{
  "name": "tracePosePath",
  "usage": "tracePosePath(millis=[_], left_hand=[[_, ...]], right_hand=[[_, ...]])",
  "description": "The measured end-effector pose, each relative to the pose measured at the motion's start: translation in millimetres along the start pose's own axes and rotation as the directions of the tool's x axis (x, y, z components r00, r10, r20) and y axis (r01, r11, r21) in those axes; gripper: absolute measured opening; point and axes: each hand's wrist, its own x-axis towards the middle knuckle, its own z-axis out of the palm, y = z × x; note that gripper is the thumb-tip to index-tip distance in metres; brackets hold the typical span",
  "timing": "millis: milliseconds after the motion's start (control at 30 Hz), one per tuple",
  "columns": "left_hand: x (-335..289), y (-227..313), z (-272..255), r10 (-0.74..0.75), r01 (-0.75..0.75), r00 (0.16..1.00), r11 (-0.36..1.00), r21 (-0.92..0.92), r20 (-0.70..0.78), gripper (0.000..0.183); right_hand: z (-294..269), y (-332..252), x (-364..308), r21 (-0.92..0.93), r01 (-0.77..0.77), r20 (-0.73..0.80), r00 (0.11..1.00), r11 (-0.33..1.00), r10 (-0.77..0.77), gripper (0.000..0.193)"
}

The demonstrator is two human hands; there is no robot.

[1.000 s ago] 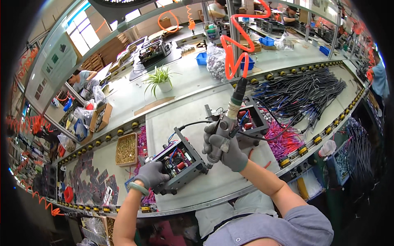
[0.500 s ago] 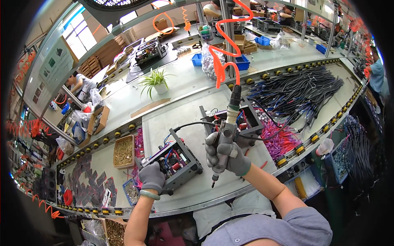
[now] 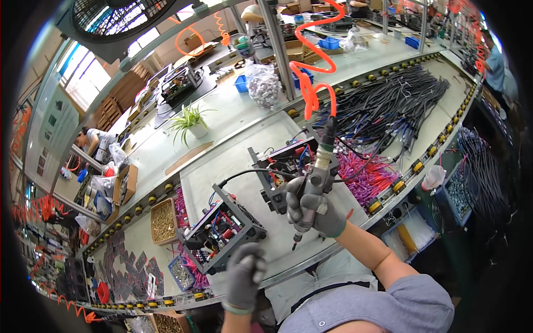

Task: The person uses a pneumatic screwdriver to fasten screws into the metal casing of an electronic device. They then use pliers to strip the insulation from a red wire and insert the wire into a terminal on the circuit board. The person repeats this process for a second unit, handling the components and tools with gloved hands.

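My right hand [image 3: 317,210], in a grey glove, is wrapped round an air screwdriver [image 3: 319,176]. The tool's bit points down over the bench, and an orange coiled hose [image 3: 312,66] rises from its top. My left hand [image 3: 244,275], gloved too, is off the work near the bench's front edge; its fingers look bent but are smeared by motion. Just beyond it stands an open dark metal housing [image 3: 225,233] with red parts and coloured wires inside. A second open housing [image 3: 272,186] sits behind the screwdriver, partly hidden by it. A black cable [image 3: 244,171] runs between the two.
Black cables [image 3: 388,105] and pink-sleeved leads [image 3: 363,177] are heaped at the right. A cardboard tray of small brass-coloured parts [image 3: 164,221], a blue bin of small metal parts [image 3: 181,272] and dark flat plates [image 3: 125,266] lie at the left. A potted plant [image 3: 197,130] stands beyond.
My left hand has let go of the near housing and moved right, toward my body. My right hand still holds the screwdriver. The view has tilted and shifted slightly.
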Motion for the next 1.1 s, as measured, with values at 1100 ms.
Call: tracePosePath(millis=[1100], left_hand=[[54,-58,120,0.293,-0.296,0.954,0.955,-0.037,-0.064,0.041]], right_hand=[[46,-62,-40,-0.192,0.676,-0.370,0.621,0.711,-0.691,0.050]])
